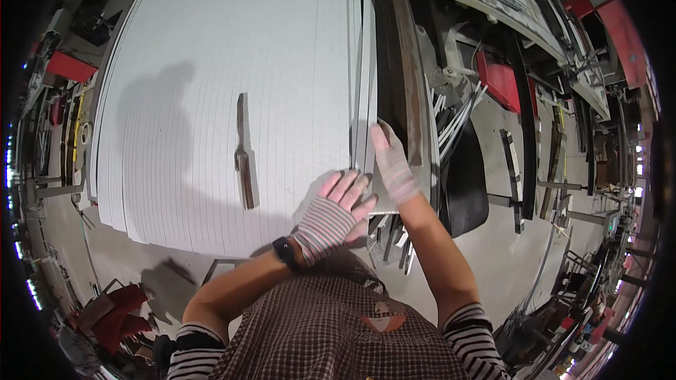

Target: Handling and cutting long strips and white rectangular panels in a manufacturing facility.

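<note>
Long white strips (282, 63) lie side by side on a table. My left hand (331, 212), in a striped fingerless glove, rests with its fingers apart across the strips' near right end. Along the right side, my right hand (396, 169), gloved the same way, lies stretched forward against the outermost strip (367, 84); some of its fingers are hidden. Narrow gaps show between the last few strips there. A dark knife-like tool (243, 155) lies on the strips left of my hands, touched by neither.
A brown rusty bar (412, 63) runs along the table's right side. Beyond it are thin white rods (461, 123), a black chair-like pad (465, 183) and a red box (498, 81). A red cloth-like thing (120, 317) is at the lower left.
</note>
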Available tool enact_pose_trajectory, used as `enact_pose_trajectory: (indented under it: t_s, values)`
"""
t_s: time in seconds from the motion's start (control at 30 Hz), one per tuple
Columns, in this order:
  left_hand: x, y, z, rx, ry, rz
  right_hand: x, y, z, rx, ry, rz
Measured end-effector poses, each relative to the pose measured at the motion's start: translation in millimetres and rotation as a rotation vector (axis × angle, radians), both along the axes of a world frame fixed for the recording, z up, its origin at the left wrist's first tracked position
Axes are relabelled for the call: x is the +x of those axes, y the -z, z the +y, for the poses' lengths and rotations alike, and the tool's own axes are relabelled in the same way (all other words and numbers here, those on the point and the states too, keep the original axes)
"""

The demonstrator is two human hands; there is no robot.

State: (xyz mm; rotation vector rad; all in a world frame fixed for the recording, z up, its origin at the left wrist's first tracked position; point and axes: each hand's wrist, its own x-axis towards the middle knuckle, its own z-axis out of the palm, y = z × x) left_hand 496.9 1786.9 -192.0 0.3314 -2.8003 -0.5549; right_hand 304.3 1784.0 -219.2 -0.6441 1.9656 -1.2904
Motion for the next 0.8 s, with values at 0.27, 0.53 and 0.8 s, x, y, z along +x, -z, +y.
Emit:
enact_pose_trajectory:
  t_s: [0.27, 0.53, 0.8]
  values:
    - [-2.2, -6.9, -7.8, 0.243, 0.009, 0.015, -13.1, 14.1, -65.5, -0.382, -0.047, -0.021]
    - [-5.6, -3.3, -9.0, 0.244, -0.021, 0.033, -63.6, 36.0, -145.5, -0.138, -0.093, 0.074]
    - [-3.7, -2.6, -13.1, 0.248, 0.008, 0.024, -83.8, 49.0, -209.8, -0.098, -0.065, 0.480]
